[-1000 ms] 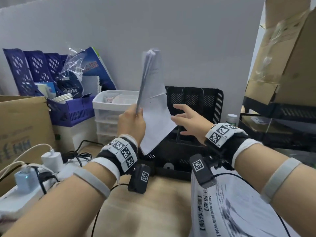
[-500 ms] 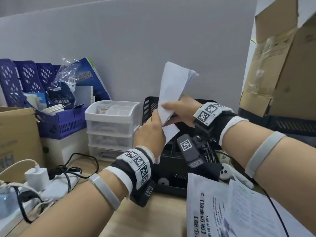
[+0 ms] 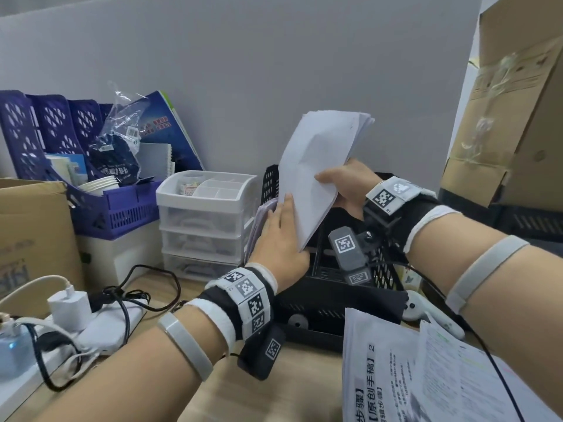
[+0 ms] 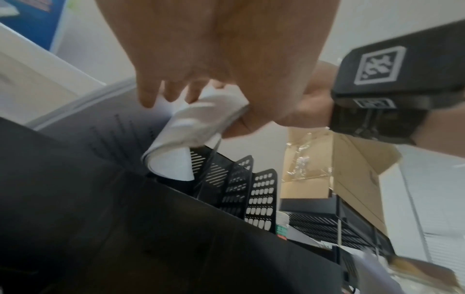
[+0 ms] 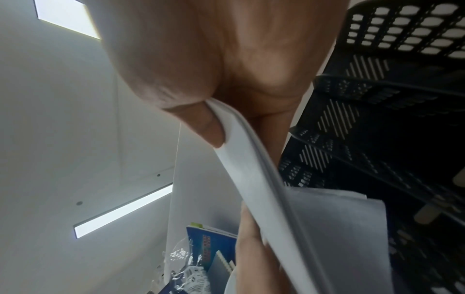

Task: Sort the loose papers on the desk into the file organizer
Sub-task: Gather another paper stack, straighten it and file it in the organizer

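Organizer [image 3: 320, 303] slots are partly hidden by paper stack [image 3: 316, 166] & left grip [image 3: 280, 239]. Bench sheets [image 3: 380, 376] are cut off at btm edge; wrist views are blurred.

At 12 file organizer [image 3: 335, 303], top open, dividers [image 4: 261, 195] split the way in. Tight at 10: drawer unit [image 3: 207, 214]; cables [image 3: 134, 293] at 9, cardboard box [image 3: 502, 141] at 2. Bare desk [image 3: 268, 397] at 6.

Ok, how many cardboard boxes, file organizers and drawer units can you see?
Cardboard boxes: 2, left box, right box
File organizers: 2, purple organizer, black organizer
Drawer units: 1, white drawer unit
Total: 5
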Tool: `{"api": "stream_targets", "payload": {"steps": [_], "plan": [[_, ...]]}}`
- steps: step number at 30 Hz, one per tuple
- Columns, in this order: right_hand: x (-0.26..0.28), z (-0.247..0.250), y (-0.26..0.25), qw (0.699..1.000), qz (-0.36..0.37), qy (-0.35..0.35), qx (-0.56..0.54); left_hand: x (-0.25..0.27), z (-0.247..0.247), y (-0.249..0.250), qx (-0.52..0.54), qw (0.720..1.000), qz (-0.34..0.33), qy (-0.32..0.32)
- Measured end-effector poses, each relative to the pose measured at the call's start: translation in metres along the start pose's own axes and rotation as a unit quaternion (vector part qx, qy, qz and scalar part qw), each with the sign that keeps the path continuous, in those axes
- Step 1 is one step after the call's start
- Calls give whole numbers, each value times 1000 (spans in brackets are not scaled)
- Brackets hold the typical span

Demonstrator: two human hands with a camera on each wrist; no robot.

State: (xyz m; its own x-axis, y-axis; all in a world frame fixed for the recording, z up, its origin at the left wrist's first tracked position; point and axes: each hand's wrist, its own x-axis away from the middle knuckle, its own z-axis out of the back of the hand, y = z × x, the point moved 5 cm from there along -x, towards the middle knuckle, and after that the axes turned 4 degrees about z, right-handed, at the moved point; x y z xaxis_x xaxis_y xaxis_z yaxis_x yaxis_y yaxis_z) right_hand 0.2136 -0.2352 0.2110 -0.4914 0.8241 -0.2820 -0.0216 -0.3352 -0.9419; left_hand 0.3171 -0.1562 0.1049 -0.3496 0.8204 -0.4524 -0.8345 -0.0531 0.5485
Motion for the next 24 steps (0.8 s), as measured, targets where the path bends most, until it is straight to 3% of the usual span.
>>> {"api": "stream_targets", "payload": {"steps": [4, 12, 21, 24], "plan": [[-2, 5, -2, 998, 9, 35, 53, -13, 0, -4, 28, 999, -4, -42], [9, 9, -25, 994, 68, 56, 71, -12, -9, 5, 138, 988, -17, -62], [16, 55, -6, 980, 47, 186, 49, -1, -34, 18, 92, 981, -87, -147], [15, 61, 2, 981, 37, 186, 49, -7, -36, 17, 81, 981, -91, -150]]}}
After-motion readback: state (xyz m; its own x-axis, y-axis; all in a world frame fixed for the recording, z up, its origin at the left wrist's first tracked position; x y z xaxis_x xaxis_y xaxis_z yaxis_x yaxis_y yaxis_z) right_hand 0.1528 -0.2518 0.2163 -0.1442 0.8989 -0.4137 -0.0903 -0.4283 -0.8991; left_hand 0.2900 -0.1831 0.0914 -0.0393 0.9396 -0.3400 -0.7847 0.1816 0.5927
